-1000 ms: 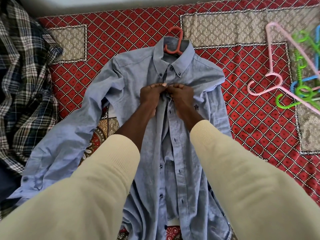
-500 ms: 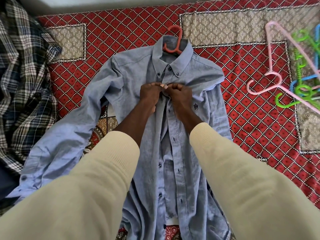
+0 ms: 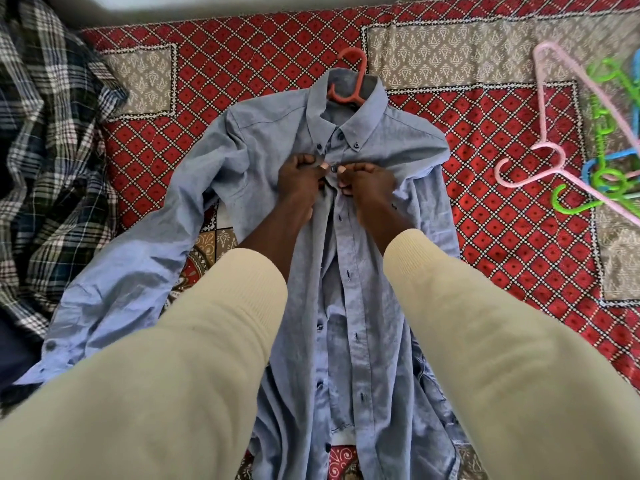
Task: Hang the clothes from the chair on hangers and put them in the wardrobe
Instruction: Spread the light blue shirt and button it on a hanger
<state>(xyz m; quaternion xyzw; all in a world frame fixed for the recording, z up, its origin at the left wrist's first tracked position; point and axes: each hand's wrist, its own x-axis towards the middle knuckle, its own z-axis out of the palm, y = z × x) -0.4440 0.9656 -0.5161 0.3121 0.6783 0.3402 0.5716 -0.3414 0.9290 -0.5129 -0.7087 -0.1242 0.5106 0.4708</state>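
Note:
A light blue button-down shirt (image 3: 374, 278) lies face up on a red patterned bedspread (image 3: 242, 74). An orange-red hanger (image 3: 349, 76) sits inside the shirt, its hook sticking out past the collar. My left hand (image 3: 299, 183) and my right hand (image 3: 369, 183) meet at the chest, just below the collar. Each pinches one edge of the placket around a dark button. Below my hands the front hangs unfastened, with several buttons showing. Cream sleeves cover both my forearms.
A crumpled dark plaid garment (image 3: 45, 140) lies along the left edge of the bed. At the right lie a pink hanger (image 3: 543, 116), a green hanger (image 3: 602, 98) and a blue hanger (image 3: 595, 164), tangled together. A pale wall strip shows at the top.
My two hands have stayed at the upper placket, shifting slightly; the fingers have parted a little and a dark button now shows between them. The shirt has not moved.

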